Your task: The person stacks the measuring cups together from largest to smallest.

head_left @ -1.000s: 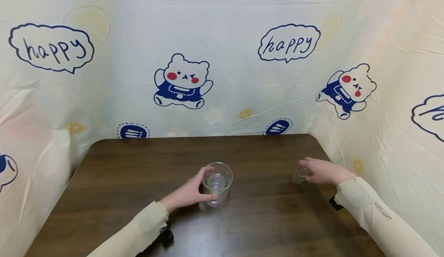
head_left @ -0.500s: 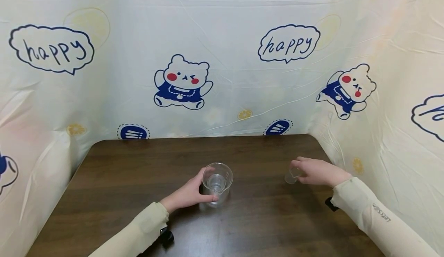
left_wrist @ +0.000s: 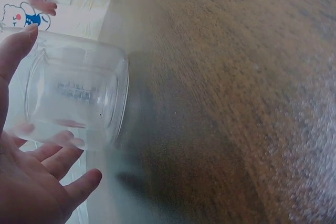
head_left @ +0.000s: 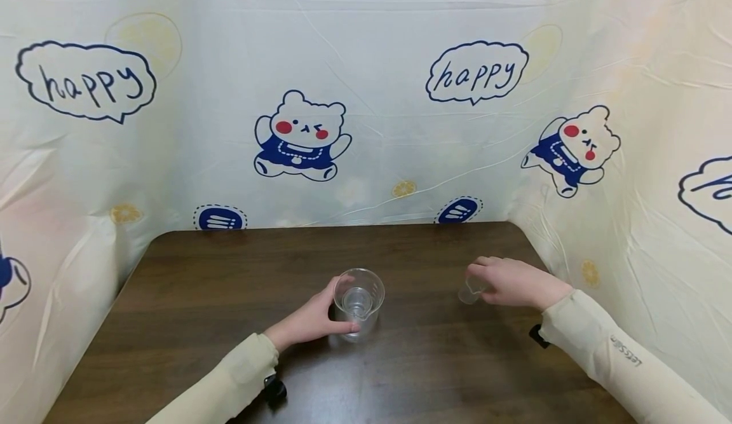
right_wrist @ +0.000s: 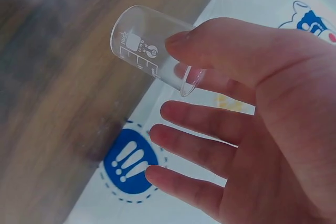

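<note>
A large clear glass beaker (head_left: 368, 297) stands upright near the middle of the dark wooden table (head_left: 240, 271). Inside it sits a smaller beaker (left_wrist: 79, 90), seen through the outer glass in the left wrist view. My left hand (head_left: 317, 314) grips the large beaker from its left side, thumb in front and fingers behind. Off to the right, my right hand (head_left: 517, 282) pinches a tiny glass beaker (right_wrist: 152, 48) near its rim between thumb and index finger. White markings show on the tiny beaker's wall, and the other fingers stay extended apart from it.
A pale curtain (head_left: 389, 42) printed with bears and lettering hangs behind the table and along both sides. Dark wrist cameras (head_left: 276, 391) are strapped under the sleeves. Table surface lies between the two hands.
My right hand has moved left with the tiny beaker, toward the large one. The left hand and the large beaker have stayed where they were.
</note>
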The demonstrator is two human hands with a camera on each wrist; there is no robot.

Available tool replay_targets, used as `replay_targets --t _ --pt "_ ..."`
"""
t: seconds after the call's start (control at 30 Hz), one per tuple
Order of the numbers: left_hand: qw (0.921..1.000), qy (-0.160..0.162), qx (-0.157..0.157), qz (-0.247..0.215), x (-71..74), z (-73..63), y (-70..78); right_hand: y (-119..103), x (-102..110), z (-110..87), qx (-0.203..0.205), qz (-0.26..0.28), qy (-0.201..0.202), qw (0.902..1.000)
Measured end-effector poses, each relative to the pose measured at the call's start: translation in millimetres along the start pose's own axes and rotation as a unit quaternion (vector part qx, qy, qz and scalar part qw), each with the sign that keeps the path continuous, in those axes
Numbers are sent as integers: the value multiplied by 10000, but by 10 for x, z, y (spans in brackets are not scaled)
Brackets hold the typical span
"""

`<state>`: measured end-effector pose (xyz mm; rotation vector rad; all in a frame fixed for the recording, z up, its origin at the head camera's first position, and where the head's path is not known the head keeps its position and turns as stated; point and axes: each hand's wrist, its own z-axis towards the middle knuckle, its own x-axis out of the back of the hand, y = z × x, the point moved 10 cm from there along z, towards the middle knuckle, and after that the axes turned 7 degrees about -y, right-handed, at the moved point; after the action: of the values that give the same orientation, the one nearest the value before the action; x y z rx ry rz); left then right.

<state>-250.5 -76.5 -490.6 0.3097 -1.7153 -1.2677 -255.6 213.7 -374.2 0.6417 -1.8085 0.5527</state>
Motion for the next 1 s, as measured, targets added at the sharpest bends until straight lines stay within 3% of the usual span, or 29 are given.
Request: replay_targets --t 0.5,1.0 --pt "10000 -57 -34 -21 -8 15 -14 -255 220 135 372 -295 271 9985" --pt "10000 -14 1 -79 -20 0 -32 -578 314 327 780 -417 182 9959"
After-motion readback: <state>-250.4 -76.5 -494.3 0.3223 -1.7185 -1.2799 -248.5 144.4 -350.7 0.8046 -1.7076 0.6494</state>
